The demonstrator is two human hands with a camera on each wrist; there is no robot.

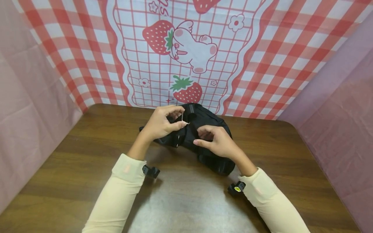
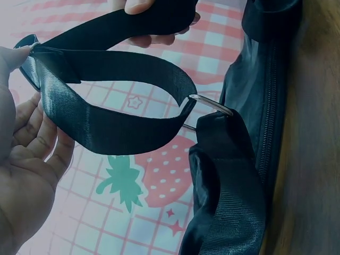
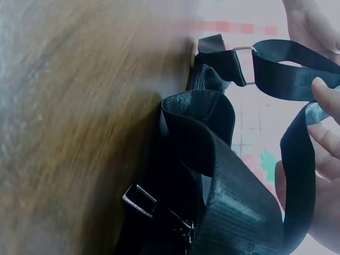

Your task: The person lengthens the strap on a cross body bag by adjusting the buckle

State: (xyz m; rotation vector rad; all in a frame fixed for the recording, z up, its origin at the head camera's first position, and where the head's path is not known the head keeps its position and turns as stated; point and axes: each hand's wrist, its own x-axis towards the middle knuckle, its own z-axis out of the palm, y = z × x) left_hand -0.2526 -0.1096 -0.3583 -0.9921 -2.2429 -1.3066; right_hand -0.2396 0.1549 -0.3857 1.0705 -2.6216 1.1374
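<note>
A black bag (image 1: 208,118) lies on the table, with both hands over it. My left hand (image 1: 161,124) pinches the bag's black strap (image 2: 127,130) at a metal-edged slider, partly hidden by the thumb. From there the strap forms a loop through a rectangular metal ring (image 2: 212,104) fixed to a short tab on the bag. My right hand (image 1: 220,142) holds another stretch of the strap between thumb and fingers, as the right wrist view shows. That stretch hangs down in a curve toward the bag.
Along the bag runs a zipper (image 2: 270,106). A second metal buckle (image 3: 139,201) hangs low beside the bag. The wooden table (image 1: 180,200) ends at a red-and-white checked cloth (image 1: 256,81) behind, with pink cloth (image 1: 35,97) at the sides.
</note>
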